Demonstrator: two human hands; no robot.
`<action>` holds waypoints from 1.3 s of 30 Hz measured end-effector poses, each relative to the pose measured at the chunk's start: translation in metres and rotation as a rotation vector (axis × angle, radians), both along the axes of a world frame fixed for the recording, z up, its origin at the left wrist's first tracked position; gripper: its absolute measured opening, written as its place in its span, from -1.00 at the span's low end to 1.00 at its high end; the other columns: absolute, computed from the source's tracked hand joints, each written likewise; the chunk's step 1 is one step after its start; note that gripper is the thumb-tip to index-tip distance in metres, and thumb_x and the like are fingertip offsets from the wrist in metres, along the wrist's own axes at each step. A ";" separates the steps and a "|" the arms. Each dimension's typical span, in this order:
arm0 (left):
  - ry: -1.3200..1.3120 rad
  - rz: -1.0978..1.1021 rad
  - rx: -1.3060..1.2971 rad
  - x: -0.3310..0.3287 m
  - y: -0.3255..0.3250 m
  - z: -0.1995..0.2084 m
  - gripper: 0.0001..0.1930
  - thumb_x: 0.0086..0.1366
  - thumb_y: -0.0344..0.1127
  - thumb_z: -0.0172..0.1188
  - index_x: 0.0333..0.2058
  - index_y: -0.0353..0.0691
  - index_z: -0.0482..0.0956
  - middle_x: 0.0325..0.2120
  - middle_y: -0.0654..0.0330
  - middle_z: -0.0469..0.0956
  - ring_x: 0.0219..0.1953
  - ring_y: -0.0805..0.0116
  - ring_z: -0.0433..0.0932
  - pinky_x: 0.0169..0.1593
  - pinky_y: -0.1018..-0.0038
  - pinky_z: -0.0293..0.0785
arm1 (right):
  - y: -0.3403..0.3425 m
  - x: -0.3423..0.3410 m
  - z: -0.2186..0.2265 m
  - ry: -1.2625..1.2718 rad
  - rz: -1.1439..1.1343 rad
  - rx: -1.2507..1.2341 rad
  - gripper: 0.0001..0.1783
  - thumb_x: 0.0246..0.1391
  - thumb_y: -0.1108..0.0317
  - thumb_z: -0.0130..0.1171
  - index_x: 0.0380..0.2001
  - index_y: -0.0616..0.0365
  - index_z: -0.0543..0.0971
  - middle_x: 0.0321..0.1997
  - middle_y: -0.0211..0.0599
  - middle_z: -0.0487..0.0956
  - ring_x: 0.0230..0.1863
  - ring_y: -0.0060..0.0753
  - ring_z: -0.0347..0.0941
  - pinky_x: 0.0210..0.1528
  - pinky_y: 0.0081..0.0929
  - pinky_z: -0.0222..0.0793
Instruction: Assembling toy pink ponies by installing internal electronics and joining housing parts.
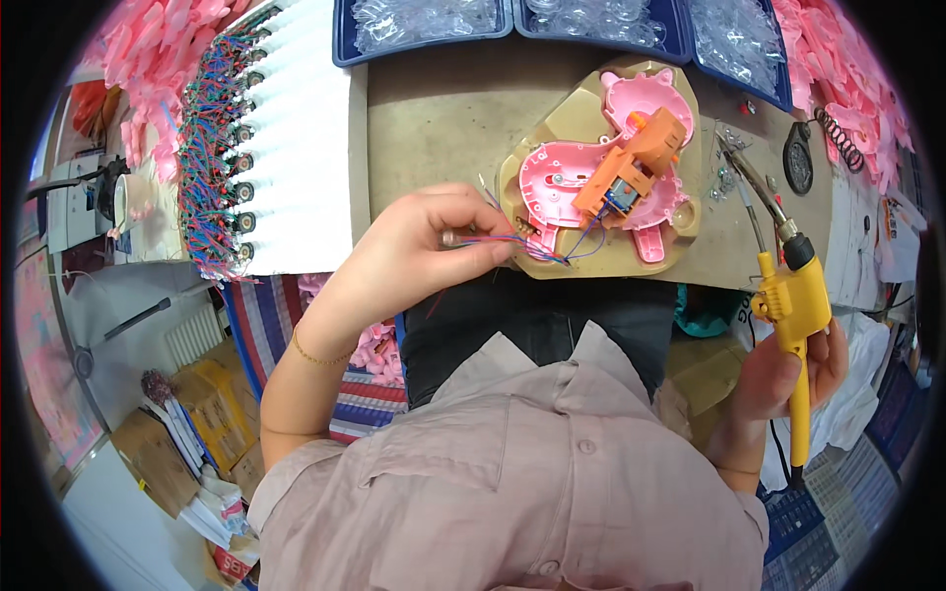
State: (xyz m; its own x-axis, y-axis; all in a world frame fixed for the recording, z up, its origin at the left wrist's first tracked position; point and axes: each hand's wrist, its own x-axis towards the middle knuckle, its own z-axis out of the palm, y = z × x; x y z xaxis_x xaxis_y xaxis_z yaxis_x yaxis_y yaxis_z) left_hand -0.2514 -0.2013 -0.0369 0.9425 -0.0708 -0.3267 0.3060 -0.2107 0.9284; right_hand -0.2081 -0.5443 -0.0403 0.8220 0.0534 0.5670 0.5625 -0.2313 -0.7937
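My left hand (434, 236) pinches a few thin red and blue wires (537, 246) at the near left edge of a tan holder (682, 256). A small silvery round part (450, 238) shows by its curled fingers. On the holder lies an open pink plastic shell (552, 187), animal-shaped. An orange plastic motor housing (641, 158) sits in it, with blue wires running out. At the right, my right hand (788, 369) is wrapped round the handle of a yellow soldering iron (793, 300). Its metal tip points up and away, over the bench, apart from the shell.
Blue trays (424, 54) of clear plastic parts line the far edge. A white sheet (305, 138) at left bears a row of wired round components (245, 192). Pink parts (838, 59) pile up on both sides. A coiled stand (838, 138) and black oval piece (798, 158) lie right.
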 end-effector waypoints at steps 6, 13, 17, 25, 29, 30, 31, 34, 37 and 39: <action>-0.121 0.002 0.094 0.001 -0.004 0.012 -0.86 0.20 -0.33 0.22 -0.37 -0.31 0.57 -0.38 0.33 0.54 -0.31 0.64 0.45 -0.19 0.63 0.39 | -0.007 -0.007 -0.002 0.047 -0.055 -0.016 -0.44 0.06 0.22 0.12 0.05 0.37 0.29 -0.02 0.15 0.47 0.03 -0.08 0.45 0.15 -0.21 0.32; 0.077 -0.003 -0.226 -0.002 -0.003 0.014 -0.90 0.17 -0.37 0.23 -0.37 -0.26 0.55 -0.42 0.33 0.54 -0.31 0.59 0.47 -0.16 0.64 0.37 | 0.001 0.000 -0.002 -0.023 -0.024 0.022 -0.45 0.06 0.26 0.11 0.05 0.38 0.29 -0.02 0.17 0.47 0.03 -0.08 0.45 0.16 -0.22 0.30; -0.422 -0.234 0.510 -0.002 -0.003 0.014 -0.91 0.07 -0.45 0.25 -0.42 -0.22 0.54 -0.47 0.27 0.55 -0.38 0.34 0.51 -0.21 0.52 0.34 | -0.003 0.001 -0.003 -0.002 -0.037 0.012 -0.45 0.06 0.27 0.12 0.05 0.38 0.29 -0.02 0.18 0.48 0.03 -0.08 0.45 0.16 -0.22 0.30; 0.291 0.356 -0.443 -0.016 -0.009 0.010 -0.70 0.18 -0.49 0.17 -0.12 -0.24 0.33 -0.46 0.28 0.52 -0.40 0.51 0.49 -0.31 0.58 0.35 | -0.002 0.003 -0.007 0.006 -0.022 0.032 -0.44 0.06 0.26 0.15 0.05 0.39 0.30 -0.03 0.14 0.48 0.02 -0.08 0.46 0.14 -0.22 0.33; 0.235 0.370 -0.559 -0.025 -0.004 0.006 -0.67 0.21 -0.50 0.13 -0.08 -0.24 0.26 -0.46 0.28 0.50 -0.37 0.58 0.46 -0.30 0.65 0.36 | -0.003 0.007 -0.008 -0.029 0.006 0.050 -0.44 0.05 0.28 0.15 0.05 0.39 0.30 -0.04 0.13 0.49 0.01 -0.09 0.46 0.11 -0.23 0.35; 0.233 0.376 -0.558 -0.026 -0.007 0.008 -0.67 0.21 -0.50 0.13 -0.08 -0.24 0.26 -0.46 0.28 0.50 -0.37 0.58 0.46 -0.30 0.65 0.36 | -0.002 0.008 -0.009 -0.017 -0.005 0.058 -0.45 0.05 0.28 0.14 0.05 0.39 0.30 -0.04 0.13 0.49 0.00 -0.09 0.47 0.10 -0.23 0.37; 0.155 0.383 -0.512 -0.024 -0.011 0.012 -0.68 0.19 -0.52 0.14 -0.09 -0.24 0.29 -0.47 0.30 0.49 -0.39 0.59 0.46 -0.32 0.66 0.36 | -0.001 0.007 -0.010 -0.004 -0.020 0.064 -0.45 0.05 0.29 0.13 0.05 0.39 0.30 -0.05 0.13 0.49 -0.01 -0.09 0.47 0.08 -0.24 0.38; -0.091 0.297 0.063 -0.025 -0.019 0.024 -0.71 0.17 -0.55 0.15 -0.14 -0.24 0.35 -0.49 0.32 0.49 -0.43 0.59 0.46 -0.36 0.66 0.36 | -0.002 0.007 -0.013 -0.027 -0.012 0.053 -0.47 0.05 0.30 0.11 0.05 0.38 0.31 -0.05 0.13 0.49 -0.03 -0.10 0.48 0.06 -0.23 0.40; -0.065 0.217 0.352 -0.020 -0.015 0.038 -0.82 0.16 -0.55 0.15 -0.25 -0.26 0.43 -0.49 0.27 0.51 -0.47 0.55 0.48 -0.43 0.65 0.39 | 0.005 0.004 -0.012 -0.011 -0.039 0.072 -0.47 0.04 0.31 0.11 0.05 0.38 0.31 -0.06 0.12 0.50 -0.04 -0.10 0.49 0.06 -0.23 0.39; 0.240 0.123 -0.678 -0.011 0.007 0.036 -0.85 0.17 -0.54 0.13 -0.25 -0.31 0.46 -0.46 0.22 0.54 -0.46 0.54 0.50 -0.41 0.65 0.41 | 0.005 0.006 -0.012 -0.023 -0.032 0.086 -0.47 0.04 0.32 0.11 0.05 0.38 0.31 -0.06 0.12 0.50 -0.04 -0.10 0.49 0.05 -0.24 0.40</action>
